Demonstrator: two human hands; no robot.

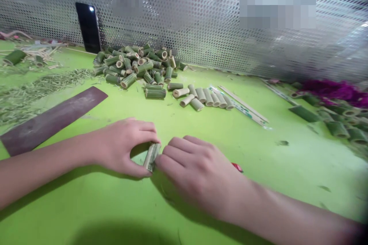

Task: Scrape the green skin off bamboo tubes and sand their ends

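My left hand [128,145] grips a short bamboo piece [152,157] at its two ends, thumb below and fingers above. Its surface is partly green and partly pale, as if scraped in strips. Against the right side of that piece is my right hand [195,172], its fingers curled into a closed grip. What it holds is hidden by the knuckles. A small red end [237,167] shows just behind the right hand near the wrist; I cannot tell whether it belongs to something in the fist.
Green bamboo pieces [143,65] are heaped at the back, with peeled pale pieces [211,97] lined up beside them. Purple-brown sandpaper [54,120] and green shavings [34,92] lie left. A phone [88,28] leans on the perforated metal wall [201,19]. Larger bamboo tubes [336,128] lie right.
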